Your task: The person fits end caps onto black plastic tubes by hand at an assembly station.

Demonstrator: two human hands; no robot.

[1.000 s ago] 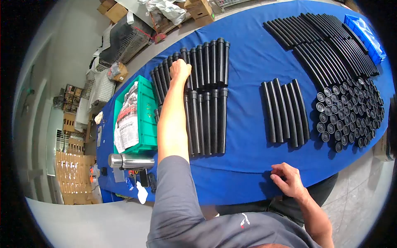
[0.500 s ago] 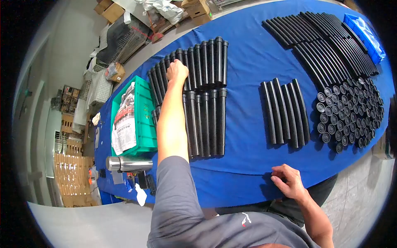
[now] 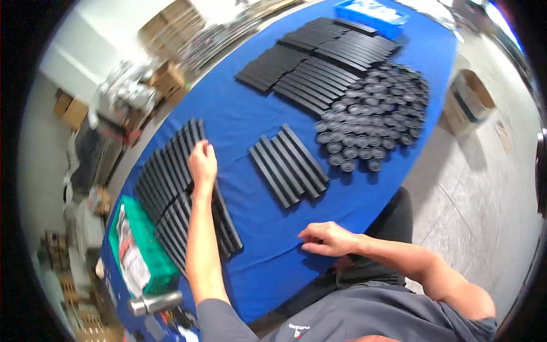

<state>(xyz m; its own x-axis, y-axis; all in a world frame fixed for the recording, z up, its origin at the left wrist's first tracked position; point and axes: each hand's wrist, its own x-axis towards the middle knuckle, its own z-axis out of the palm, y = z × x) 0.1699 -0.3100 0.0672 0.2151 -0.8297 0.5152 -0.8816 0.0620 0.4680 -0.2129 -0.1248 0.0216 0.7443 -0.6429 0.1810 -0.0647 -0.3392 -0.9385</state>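
My left hand (image 3: 203, 165) is over the right side of a group of black capped tubes (image 3: 171, 162), laid side by side in two rows. Its fingers are curled together near the tubes' far ends; whether anything is between them is hidden. My right hand (image 3: 329, 238) rests at the near table edge, loosely bent with thumb and fingers apart, holding nothing. Beyond it lies a small set of black tubes (image 3: 289, 165). To their right, many round black caps (image 3: 370, 117) stand packed together, beside stacked rows of black tubes (image 3: 316, 77).
A green crate (image 3: 149, 251) with newspaper in it stands at the left, beside a steel flask (image 3: 155, 303). A blue bin (image 3: 373, 20) sits at the far end of the blue tablecloth (image 3: 239, 188). An open carton (image 3: 470, 102) is on the floor at right.
The view has turned to the right. My left hand has moved from the middle of the capped tubes toward their right side. My right hand stays by the near edge.
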